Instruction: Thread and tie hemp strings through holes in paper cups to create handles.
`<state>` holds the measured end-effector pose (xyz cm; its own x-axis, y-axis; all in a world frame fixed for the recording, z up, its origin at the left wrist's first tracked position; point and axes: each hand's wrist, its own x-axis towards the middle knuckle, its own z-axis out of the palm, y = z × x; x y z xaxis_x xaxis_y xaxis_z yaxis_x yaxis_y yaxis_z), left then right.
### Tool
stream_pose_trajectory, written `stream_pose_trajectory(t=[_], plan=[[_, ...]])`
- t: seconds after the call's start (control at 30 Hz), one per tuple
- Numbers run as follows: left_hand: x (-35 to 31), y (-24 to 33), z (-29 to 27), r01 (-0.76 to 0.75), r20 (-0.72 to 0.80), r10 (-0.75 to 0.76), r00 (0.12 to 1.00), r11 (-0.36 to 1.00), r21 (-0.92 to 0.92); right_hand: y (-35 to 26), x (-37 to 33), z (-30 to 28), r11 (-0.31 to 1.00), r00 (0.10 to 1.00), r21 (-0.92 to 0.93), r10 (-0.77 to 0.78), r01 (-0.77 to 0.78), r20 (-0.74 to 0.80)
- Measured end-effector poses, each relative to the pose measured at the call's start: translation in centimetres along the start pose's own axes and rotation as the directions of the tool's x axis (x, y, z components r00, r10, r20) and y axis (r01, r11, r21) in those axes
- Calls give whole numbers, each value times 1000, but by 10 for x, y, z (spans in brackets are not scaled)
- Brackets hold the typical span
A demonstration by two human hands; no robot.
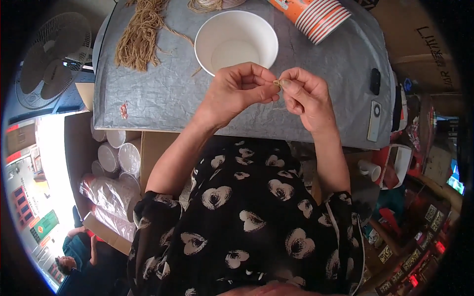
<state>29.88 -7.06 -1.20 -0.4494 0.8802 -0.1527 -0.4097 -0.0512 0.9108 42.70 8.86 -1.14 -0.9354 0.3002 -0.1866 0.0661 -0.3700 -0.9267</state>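
I see a short tan string (pixel 278 84) pinched between the fingertips of both hands, just above the near edge of the grey-covered table (pixel 163 93). The left hand (pixel 237 91) closes thumb and forefinger on one end; the right hand (pixel 306 96) closes thumb and forefinger on the other, the remaining fingers of each curled in. The fingertips meet, knuckles turned up, and both forearms rise from the lower edge.

Just beyond the fingers stands one white paper bowl (pixel 236 42), open and facing up, nothing between it and the hands. Beyond and left of the fingers lies one bundle of tan strings (pixel 140 37). Beyond and right lies one stack of orange-striped paper cups (pixel 321 17) on its side. Right of the right hand I count two small devices, a black one (pixel 375 81) and a white remote (pixel 374 121).
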Motion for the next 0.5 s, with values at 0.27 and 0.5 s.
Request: stream_pose_trajectory(t=[0.27,0.5], plan=[[0,-9,0,-58,-25,59,998,998,14,3,0,-7,1000,999,-20,3,-2,52],[-1,-5,0,-61,-11,62,998,997,52,0,2,-4,999,996,8,35,-35,76]])
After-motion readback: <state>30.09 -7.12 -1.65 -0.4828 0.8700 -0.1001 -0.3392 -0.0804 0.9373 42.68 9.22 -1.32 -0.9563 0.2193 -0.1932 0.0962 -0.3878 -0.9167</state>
